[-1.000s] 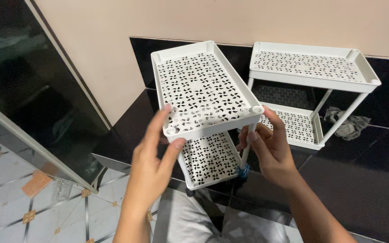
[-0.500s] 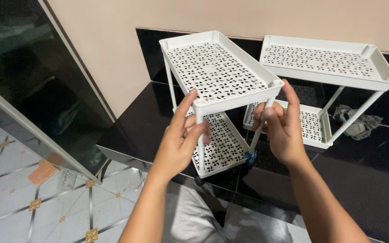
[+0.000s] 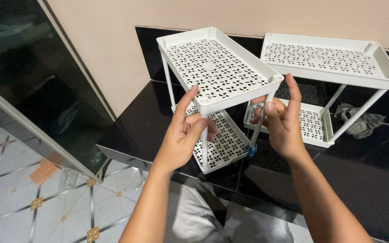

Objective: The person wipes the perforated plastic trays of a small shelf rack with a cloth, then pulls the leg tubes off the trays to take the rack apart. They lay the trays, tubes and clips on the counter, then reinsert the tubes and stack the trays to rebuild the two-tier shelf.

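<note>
A white two-tier plastic rack (image 3: 217, 67) with perforated trays stands on a glossy black counter (image 3: 145, 126). My left hand (image 3: 183, 135) wraps around its front left post just under the top tray, thumb up against the tray's corner. My right hand (image 3: 282, 119) pinches the front right post below the top tray's corner. The lower tray (image 3: 223, 144) sits behind my hands, and a small blue piece (image 3: 251, 150) shows at the foot of the right post.
A second white two-tier rack (image 3: 329, 60) stands to the right on the same counter, with a crumpled grey cloth (image 3: 359, 121) beside it. A beige wall is behind. A dark glass panel (image 3: 28, 90) leans at left over patterned floor tiles (image 3: 37, 202).
The rack has settled more level and farther from me. My left hand slid from under the top tray's edge onto the front post; my right hand moved up the other post.
</note>
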